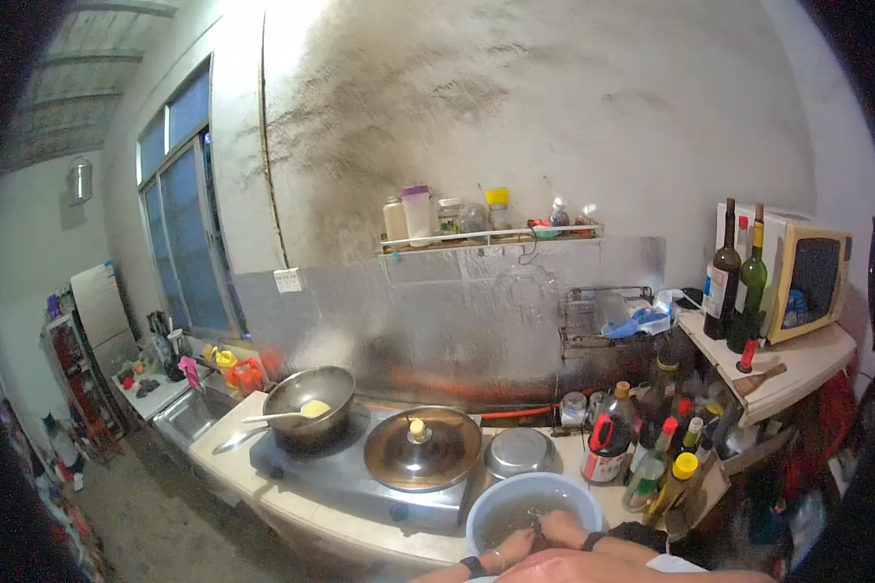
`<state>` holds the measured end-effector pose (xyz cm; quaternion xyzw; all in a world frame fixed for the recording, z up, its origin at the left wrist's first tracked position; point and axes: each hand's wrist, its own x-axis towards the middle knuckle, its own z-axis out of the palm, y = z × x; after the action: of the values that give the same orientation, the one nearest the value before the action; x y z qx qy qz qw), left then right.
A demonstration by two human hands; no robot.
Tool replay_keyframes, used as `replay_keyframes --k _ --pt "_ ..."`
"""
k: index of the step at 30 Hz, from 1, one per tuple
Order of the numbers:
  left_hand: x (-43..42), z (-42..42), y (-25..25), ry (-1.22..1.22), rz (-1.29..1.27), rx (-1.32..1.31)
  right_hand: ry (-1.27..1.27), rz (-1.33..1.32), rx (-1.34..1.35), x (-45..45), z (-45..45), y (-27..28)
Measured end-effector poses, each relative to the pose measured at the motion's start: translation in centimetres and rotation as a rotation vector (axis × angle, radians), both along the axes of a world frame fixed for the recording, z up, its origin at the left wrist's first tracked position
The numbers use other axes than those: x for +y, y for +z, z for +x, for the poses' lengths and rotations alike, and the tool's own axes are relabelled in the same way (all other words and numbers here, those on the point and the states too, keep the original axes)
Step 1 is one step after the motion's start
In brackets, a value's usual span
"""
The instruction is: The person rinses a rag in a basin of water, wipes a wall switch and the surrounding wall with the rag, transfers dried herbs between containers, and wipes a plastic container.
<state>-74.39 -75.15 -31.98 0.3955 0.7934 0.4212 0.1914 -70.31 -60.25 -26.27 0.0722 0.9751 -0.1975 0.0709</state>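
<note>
A pale blue basin point(593, 505) of murky water stands at the counter's front edge. Both hands are inside it, close together. My left hand point(517, 547) reaches in from the lower left, its fingers curled at the water. My right hand point(562, 529) comes from the right, fingers bent inward towards the left one. Something small and dark shows between them, too small to name. Both wrists wear dark bands. Behind the basin sits a round metal bowl point(518, 453).
Left of the basin, a lidded pan point(422, 449) and a wok point(309, 403) holding a pale ladle point(313, 409) stand on the gas stove point(360, 486). Several sauce bottles point(608, 447) crowd the right. Wine bottles point(722, 282) and a microwave point(809, 282) occupy the raised shelf.
</note>
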Motion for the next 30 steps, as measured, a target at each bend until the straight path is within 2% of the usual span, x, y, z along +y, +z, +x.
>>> replay_keyframes --k 1,2,3,4,5,6,7,8,10,11,12,14,16,17,18,19,20,21,22,23,24,26,28,29,30 --pt "0.1 -0.4 -0.8 -0.030 -0.036 0.108 0.033 0.047 -0.045 2.2 -1.0 -3.2" --pt "-0.1 -1.5 -0.4 -0.183 -0.105 0.264 0.066 0.092 -0.091 3.2 -1.2 -5.3" --pt "-0.5 -1.3 3.0 -0.078 -0.232 0.068 0.063 0.084 -0.103 2.8 0.0 -3.6" --pt "-1.0 -0.8 6.1 0.027 -0.358 -0.130 -0.030 0.050 -0.094 1.8 2.0 1.7" --pt "-1.6 -0.5 6.7 0.022 -0.363 -0.142 -0.123 0.020 -0.083 1.3 3.2 4.4" --pt "-2.2 -0.3 7.0 0.092 -0.387 0.082 -0.125 0.017 -0.095 1.3 3.5 3.9" --pt "-2.4 0.1 7.1 0.160 -0.408 0.306 -0.115 0.015 0.026 1.6 3.7 3.3" --pt "-2.4 0.6 7.1 0.155 -0.411 0.297 -0.104 0.012 0.147 1.7 3.8 2.8" --pt "-2.6 1.4 6.9 0.086 -0.356 0.381 -0.081 0.029 0.070 1.0 3.6 2.8" --pt "-2.6 1.6 6.8 0.082 -0.361 0.371 0.018 0.042 -0.091 0.6 3.6 3.1" --pt "-2.4 1.7 6.7 -0.041 -0.431 0.340 0.118 0.053 -0.253 0.4 3.8 3.0" --pt "-1.8 2.2 6.8 -0.294 -0.561 0.267 0.188 0.068 -0.217 -0.1 3.2 0.5" --pt "-1.3 2.2 7.4 -0.305 -0.575 0.235 0.254 0.029 -0.262 -1.1 2.9 0.4" --pt "-1.0 1.8 7.1 -0.262 -0.553 0.121 0.213 -0.034 -0.230 -0.4 2.3 -2.4" --pt "-0.8 1.2 6.4 -0.217 -0.530 0.010 0.211 -0.037 -0.240 -0.6 2.7 -2.1" --pt "-1.1 0.8 5.2 -0.054 -0.315 -0.062 -0.034 -0.337 -0.224 -0.9 2.6 -0.8" --pt "-0.9 0.3 4.1 -0.056 -0.315 -0.067 -0.283 -0.632 -0.201 -1.3 2.5 0.6" --pt "-0.9 0.4 4.0 0.179 -0.043 -0.502 -0.286 -0.634 -0.211 -1.9 2.6 2.5" --pt "-1.0 0.5 4.1 0.419 0.239 -0.928 -0.420 -0.799 -0.122 -2.8 2.7 4.6" --pt "-1.1 0.7 5.2 0.422 0.234 -0.938 -0.556 -0.959 -0.028 -3.6 2.8 5.5" --pt "-1.1 1.0 7.3 0.453 0.252 -0.983 -0.563 -0.959 -0.038 -4.1 2.4 4.1" --pt "-0.9 1.4 8.8 0.482 0.262 -1.039 -0.257 -0.496 0.418 -5.0 1.6 0.3" --pt "-0.5 1.6 9.0 0.468 0.234 -0.979 -0.253 -0.417 0.354 -5.9 2.4 3.8" --pt "0.0 0.9 5.8 0.483 0.270 -1.021 -0.274 -0.381 0.279 -5.8 2.4 4.7" --pt "-0.1 0.9 5.7 0.483 0.267 -1.026 -0.293 -0.344 0.203 -5.7 2.3 5.4"
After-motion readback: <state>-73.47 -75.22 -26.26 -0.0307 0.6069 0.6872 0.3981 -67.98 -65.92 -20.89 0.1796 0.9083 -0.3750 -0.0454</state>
